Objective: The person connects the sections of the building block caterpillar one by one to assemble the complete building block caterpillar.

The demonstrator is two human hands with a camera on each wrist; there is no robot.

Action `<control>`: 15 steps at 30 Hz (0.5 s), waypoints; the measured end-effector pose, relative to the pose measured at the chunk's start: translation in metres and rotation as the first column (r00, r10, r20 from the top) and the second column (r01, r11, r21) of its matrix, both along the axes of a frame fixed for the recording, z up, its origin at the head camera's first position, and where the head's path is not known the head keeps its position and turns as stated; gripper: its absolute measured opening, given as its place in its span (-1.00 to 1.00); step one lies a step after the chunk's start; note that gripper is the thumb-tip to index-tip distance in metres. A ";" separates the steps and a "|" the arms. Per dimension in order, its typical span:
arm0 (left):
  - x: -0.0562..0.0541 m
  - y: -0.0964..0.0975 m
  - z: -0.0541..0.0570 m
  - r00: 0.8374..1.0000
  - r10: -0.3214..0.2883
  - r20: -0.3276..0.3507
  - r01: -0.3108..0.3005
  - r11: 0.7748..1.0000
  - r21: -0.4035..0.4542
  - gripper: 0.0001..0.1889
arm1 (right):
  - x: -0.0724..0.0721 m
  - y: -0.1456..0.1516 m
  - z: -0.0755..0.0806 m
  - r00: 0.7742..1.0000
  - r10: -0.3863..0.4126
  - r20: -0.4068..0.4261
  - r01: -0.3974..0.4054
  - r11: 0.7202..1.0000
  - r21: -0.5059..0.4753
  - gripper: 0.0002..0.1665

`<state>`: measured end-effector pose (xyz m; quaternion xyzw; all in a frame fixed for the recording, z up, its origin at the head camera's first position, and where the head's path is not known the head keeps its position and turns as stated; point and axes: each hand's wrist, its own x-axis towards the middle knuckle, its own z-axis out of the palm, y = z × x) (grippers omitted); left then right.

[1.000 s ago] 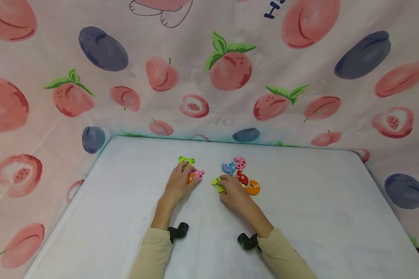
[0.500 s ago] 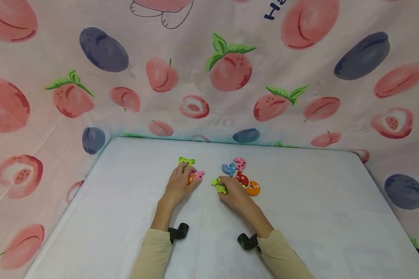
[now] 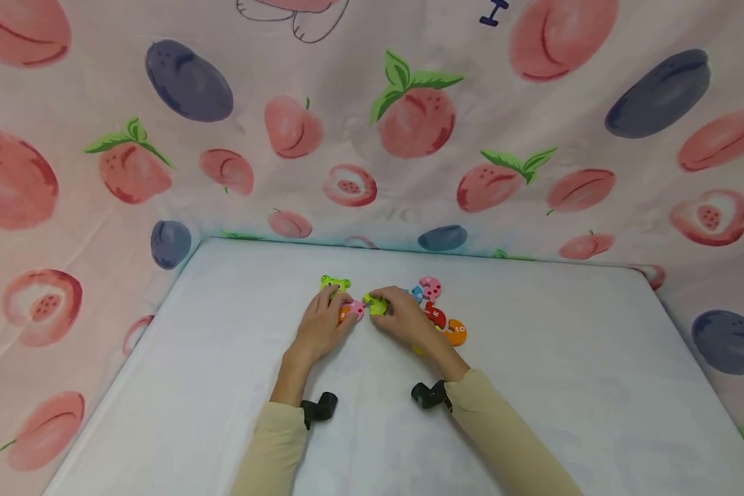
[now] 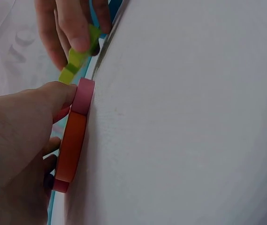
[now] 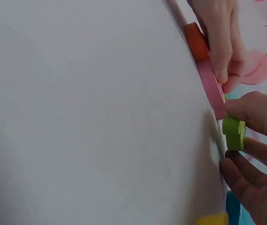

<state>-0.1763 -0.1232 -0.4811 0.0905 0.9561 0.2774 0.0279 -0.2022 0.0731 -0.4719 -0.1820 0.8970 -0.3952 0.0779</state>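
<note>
My right hand (image 3: 409,321) pinches a light green puzzle piece (image 3: 377,306) between thumb and fingers, just right of the joined pieces. In the right wrist view, that green piece stands clear of the table. My left hand (image 3: 318,329) lies over a row of joined number-puzzle pieces, its thumb and fingers on them. Among these, a green frog-faced piece (image 3: 333,281) shows at the far end. A pink piece (image 3: 356,310) sits at the end facing the right hand, and an orange piece (image 4: 72,146) adjoins it in the left wrist view. Fingers hide parts of the row.
To the right lie loose pieces: a pink spotted one (image 3: 430,287), a blue one (image 3: 417,294), a red one marked 8 (image 3: 435,315), an orange one marked 10 (image 3: 455,333). A yellow piece (image 5: 212,219) is partly hidden beneath the right wrist. A fruit-print cloth (image 3: 347,124) hangs behind the white table (image 3: 564,386).
My right hand has lifted the green piece from beside the loose pieces and carried it left and away from me, up to the pink piece. The left hand stays on its row.
</note>
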 end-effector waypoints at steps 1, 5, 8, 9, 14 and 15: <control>0.000 0.000 0.000 1.000 0.000 -0.002 0.000 1.000 -0.004 -0.65 | -0.002 -0.002 -0.001 1.000 0.010 -0.013 -0.010 1.000 0.003 -0.47; 0.000 0.001 0.001 1.000 -0.003 -0.021 0.003 1.000 -0.015 -0.64 | -0.006 -0.010 -0.002 0.999 0.012 -0.036 -0.011 1.000 0.019 -0.48; 0.000 0.002 0.001 1.000 -0.002 -0.025 0.001 1.000 -0.020 -0.63 | -0.007 -0.013 -0.004 0.999 0.001 -0.046 0.001 0.999 0.035 -0.49; 0.000 0.001 0.001 1.000 -0.001 -0.027 0.000 1.000 -0.023 -0.64 | -0.007 -0.013 -0.005 0.999 0.000 -0.046 0.002 0.999 0.041 -0.49; 0.000 0.000 0.000 0.999 0.004 -0.034 -0.004 1.000 -0.024 -0.65 | -0.008 -0.016 -0.010 0.998 0.016 -0.063 -0.012 0.998 0.064 -0.50; 0.000 0.000 0.000 0.999 0.004 -0.035 -0.005 1.000 -0.026 -0.64 | -0.008 -0.017 -0.010 0.998 0.022 -0.066 -0.017 0.997 0.070 -0.50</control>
